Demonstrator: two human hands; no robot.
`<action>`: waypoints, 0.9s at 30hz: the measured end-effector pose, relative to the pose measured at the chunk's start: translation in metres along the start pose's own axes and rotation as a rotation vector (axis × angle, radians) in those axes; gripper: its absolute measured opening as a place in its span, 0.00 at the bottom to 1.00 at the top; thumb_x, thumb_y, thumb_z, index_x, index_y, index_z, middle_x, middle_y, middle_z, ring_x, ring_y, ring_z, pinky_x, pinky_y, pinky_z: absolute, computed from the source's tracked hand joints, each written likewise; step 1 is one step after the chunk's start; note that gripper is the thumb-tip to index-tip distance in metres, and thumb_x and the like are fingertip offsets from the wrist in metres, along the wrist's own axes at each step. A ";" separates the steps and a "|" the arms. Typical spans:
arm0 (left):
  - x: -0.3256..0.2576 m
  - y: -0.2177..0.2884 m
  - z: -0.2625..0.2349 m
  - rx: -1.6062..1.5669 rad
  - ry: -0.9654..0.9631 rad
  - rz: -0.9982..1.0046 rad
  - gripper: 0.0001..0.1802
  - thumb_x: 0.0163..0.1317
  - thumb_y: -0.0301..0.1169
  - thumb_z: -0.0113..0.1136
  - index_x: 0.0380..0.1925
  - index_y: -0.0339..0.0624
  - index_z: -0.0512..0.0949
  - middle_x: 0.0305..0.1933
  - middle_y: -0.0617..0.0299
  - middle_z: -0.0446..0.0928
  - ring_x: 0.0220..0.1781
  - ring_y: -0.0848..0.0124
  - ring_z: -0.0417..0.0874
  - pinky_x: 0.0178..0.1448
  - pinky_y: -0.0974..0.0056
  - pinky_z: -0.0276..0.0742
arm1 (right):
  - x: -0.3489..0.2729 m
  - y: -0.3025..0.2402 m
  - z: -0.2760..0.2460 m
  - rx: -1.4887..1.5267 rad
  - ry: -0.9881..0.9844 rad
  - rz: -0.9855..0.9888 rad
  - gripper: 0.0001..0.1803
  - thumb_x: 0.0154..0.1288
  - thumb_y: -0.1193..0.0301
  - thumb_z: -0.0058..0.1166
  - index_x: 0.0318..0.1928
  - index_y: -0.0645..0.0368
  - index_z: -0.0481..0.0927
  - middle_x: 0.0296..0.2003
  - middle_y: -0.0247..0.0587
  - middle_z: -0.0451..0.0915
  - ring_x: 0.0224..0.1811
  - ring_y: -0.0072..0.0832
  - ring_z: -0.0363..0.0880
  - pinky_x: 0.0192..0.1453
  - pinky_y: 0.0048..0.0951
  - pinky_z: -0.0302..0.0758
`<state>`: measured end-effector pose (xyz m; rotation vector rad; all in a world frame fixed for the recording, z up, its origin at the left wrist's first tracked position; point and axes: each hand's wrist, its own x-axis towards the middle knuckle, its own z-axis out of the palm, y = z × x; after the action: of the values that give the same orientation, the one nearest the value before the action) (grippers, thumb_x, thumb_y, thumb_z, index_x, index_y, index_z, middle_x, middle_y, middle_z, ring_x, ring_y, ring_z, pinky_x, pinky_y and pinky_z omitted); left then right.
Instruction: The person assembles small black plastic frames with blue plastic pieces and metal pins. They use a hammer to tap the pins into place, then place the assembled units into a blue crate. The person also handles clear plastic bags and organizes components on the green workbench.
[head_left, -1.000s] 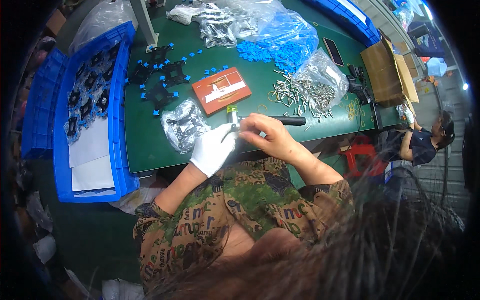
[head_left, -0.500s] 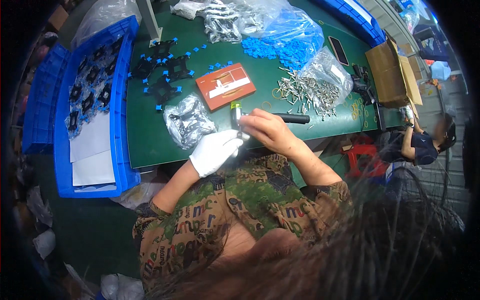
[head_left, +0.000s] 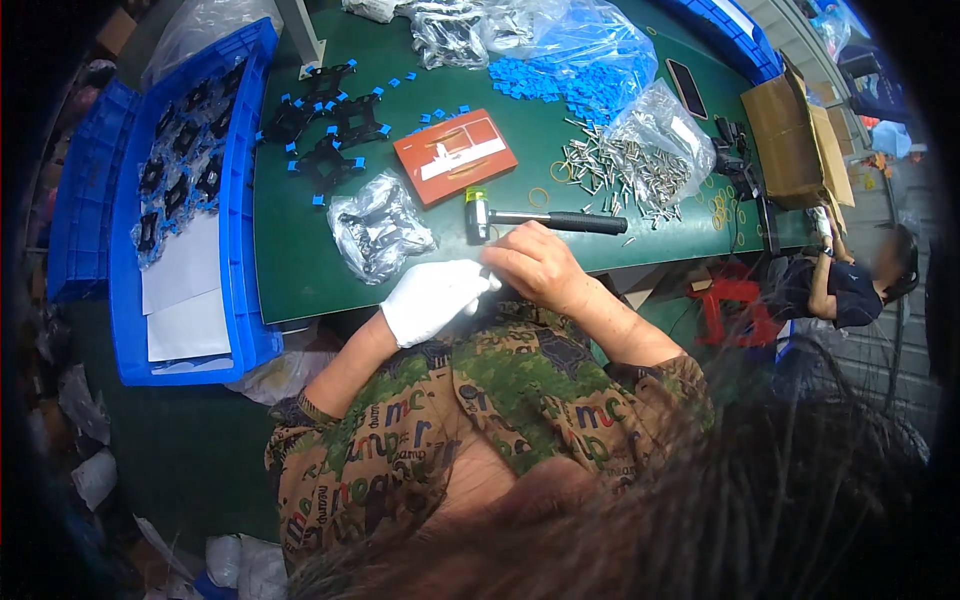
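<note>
Head view: where's the small dark part point(head_left: 487, 271)?

At the tips, between gloved left grip point(head_left: 436, 302) and bare right grip point(head_left: 540, 265). Both narrow, pinching it; mostly hidden.

Hammer point(head_left: 572, 221)?

On green bench point(head_left: 300, 255), just beyond right grip, head left, handle right. Can't tell if touching.
</note>
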<state>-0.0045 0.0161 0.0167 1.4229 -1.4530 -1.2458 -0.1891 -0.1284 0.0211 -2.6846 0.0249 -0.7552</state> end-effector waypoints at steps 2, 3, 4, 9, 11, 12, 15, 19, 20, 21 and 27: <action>-0.001 -0.002 0.002 -0.032 0.005 -0.012 0.15 0.75 0.38 0.51 0.47 0.46 0.84 0.30 0.63 0.81 0.32 0.70 0.82 0.42 0.63 0.78 | -0.003 -0.005 0.004 0.019 0.054 0.031 0.15 0.56 0.77 0.67 0.45 0.58 0.82 0.35 0.37 0.80 0.37 0.35 0.80 0.42 0.36 0.76; -0.001 -0.003 0.003 -0.018 0.010 -0.016 0.15 0.75 0.38 0.51 0.46 0.45 0.84 0.30 0.63 0.81 0.32 0.69 0.82 0.42 0.63 0.78 | -0.004 -0.007 0.006 0.035 0.076 0.050 0.15 0.56 0.78 0.67 0.44 0.58 0.82 0.35 0.38 0.80 0.37 0.36 0.81 0.42 0.36 0.77; -0.001 -0.003 0.004 -0.004 0.015 -0.020 0.14 0.75 0.38 0.51 0.45 0.45 0.84 0.30 0.63 0.81 0.32 0.69 0.82 0.41 0.63 0.78 | -0.005 -0.009 0.009 0.051 0.097 0.068 0.14 0.55 0.79 0.67 0.44 0.58 0.82 0.35 0.38 0.81 0.36 0.36 0.81 0.41 0.36 0.78; -0.001 0.003 0.004 0.055 0.018 -0.004 0.11 0.73 0.34 0.52 0.42 0.46 0.84 0.32 0.62 0.82 0.32 0.67 0.82 0.40 0.62 0.79 | -0.010 -0.015 0.019 0.073 0.169 0.130 0.13 0.56 0.80 0.66 0.43 0.60 0.82 0.35 0.40 0.81 0.36 0.38 0.82 0.39 0.36 0.79; -0.002 -0.002 0.006 0.136 0.028 0.085 0.10 0.70 0.31 0.52 0.41 0.47 0.84 0.34 0.62 0.82 0.32 0.66 0.83 0.40 0.63 0.79 | -0.011 -0.018 0.021 0.087 0.182 0.162 0.13 0.56 0.80 0.65 0.42 0.60 0.82 0.34 0.41 0.81 0.36 0.38 0.82 0.38 0.36 0.79; -0.001 -0.005 0.007 0.136 0.029 0.093 0.10 0.70 0.31 0.53 0.42 0.47 0.84 0.34 0.62 0.82 0.33 0.65 0.83 0.40 0.62 0.79 | -0.010 -0.018 0.021 0.090 0.189 0.163 0.13 0.56 0.81 0.65 0.42 0.60 0.82 0.34 0.41 0.81 0.35 0.39 0.82 0.38 0.36 0.79; 0.001 -0.015 0.010 0.110 0.048 0.119 0.10 0.68 0.29 0.53 0.43 0.47 0.84 0.35 0.62 0.82 0.32 0.65 0.83 0.39 0.62 0.79 | -0.007 -0.019 0.021 0.093 0.211 0.165 0.12 0.56 0.81 0.65 0.42 0.61 0.81 0.33 0.41 0.80 0.34 0.40 0.81 0.37 0.36 0.79; 0.003 -0.031 0.019 -0.312 0.116 0.050 0.10 0.73 0.29 0.58 0.41 0.34 0.85 0.36 0.65 0.82 0.29 0.81 0.74 0.34 0.74 0.72 | -0.006 -0.017 0.022 0.084 0.207 0.143 0.13 0.56 0.81 0.65 0.43 0.60 0.81 0.32 0.41 0.79 0.34 0.39 0.80 0.38 0.37 0.78; 0.004 -0.034 0.019 -0.291 0.124 0.037 0.10 0.72 0.29 0.58 0.40 0.34 0.85 0.35 0.65 0.82 0.29 0.81 0.74 0.33 0.74 0.71 | -0.005 -0.016 0.018 0.079 0.178 0.131 0.14 0.56 0.80 0.65 0.44 0.60 0.81 0.32 0.40 0.79 0.34 0.39 0.80 0.38 0.37 0.77; 0.004 -0.032 0.018 -0.272 0.130 0.023 0.10 0.72 0.28 0.58 0.39 0.34 0.85 0.35 0.65 0.82 0.28 0.81 0.74 0.33 0.74 0.71 | -0.003 -0.014 0.014 0.074 0.150 0.123 0.14 0.56 0.80 0.65 0.44 0.60 0.81 0.32 0.40 0.79 0.34 0.39 0.80 0.39 0.37 0.77; 0.013 -0.035 0.012 -0.097 0.181 0.183 0.10 0.71 0.29 0.55 0.37 0.38 0.85 0.28 0.63 0.80 0.24 0.75 0.76 0.30 0.69 0.72 | 0.027 0.066 -0.032 -0.319 0.158 0.136 0.13 0.60 0.74 0.64 0.46 0.59 0.83 0.35 0.44 0.82 0.35 0.43 0.81 0.42 0.43 0.76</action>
<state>-0.0080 0.0083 -0.0219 1.2730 -1.3482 -1.0315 -0.1770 -0.2038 0.0385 -2.8718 0.3940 -0.9893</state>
